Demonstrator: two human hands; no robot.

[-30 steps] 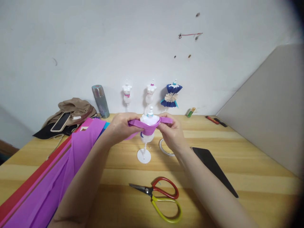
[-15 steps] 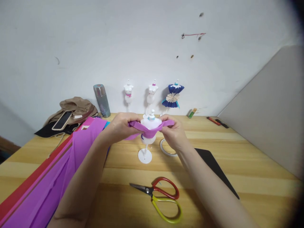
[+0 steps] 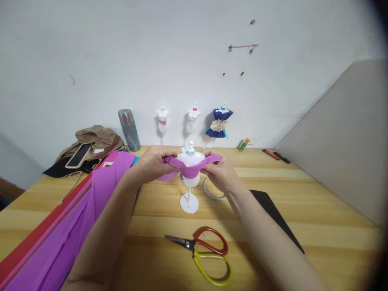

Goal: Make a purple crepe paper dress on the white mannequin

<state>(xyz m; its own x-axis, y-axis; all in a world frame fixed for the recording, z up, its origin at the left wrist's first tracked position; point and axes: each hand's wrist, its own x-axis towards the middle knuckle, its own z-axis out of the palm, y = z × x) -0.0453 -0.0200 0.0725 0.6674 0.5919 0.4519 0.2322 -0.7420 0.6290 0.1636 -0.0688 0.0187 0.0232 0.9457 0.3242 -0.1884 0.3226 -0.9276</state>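
Observation:
A small white mannequin (image 3: 190, 180) stands on its round base in front of me, with a purple crepe paper strip (image 3: 191, 169) stretched across its chest. My left hand (image 3: 156, 161) pinches the strip's left end beside the mannequin's shoulder; some of the purple paper hangs below those fingers. On the other side, my right hand (image 3: 218, 169) closes on the right end, whose tip pokes out past the thumb. A blue mark shows at the mannequin's waist. Scissors (image 3: 189, 245) with one red and one yellow handle lie on the table nearer to me.
A roll of white tape (image 3: 209, 192) and a black flat board (image 3: 277, 218) lie to the right. Purple and red paper sheets (image 3: 106, 186) cover the left side. Along the wall stand a flask (image 3: 129, 131), two bare mannequins (image 3: 163, 119) and one in a blue paper dress (image 3: 219, 125).
The mannequin's base has swung slightly right and toward me. Both hands keep their hold on the purple strip, and the view has shifted a little.

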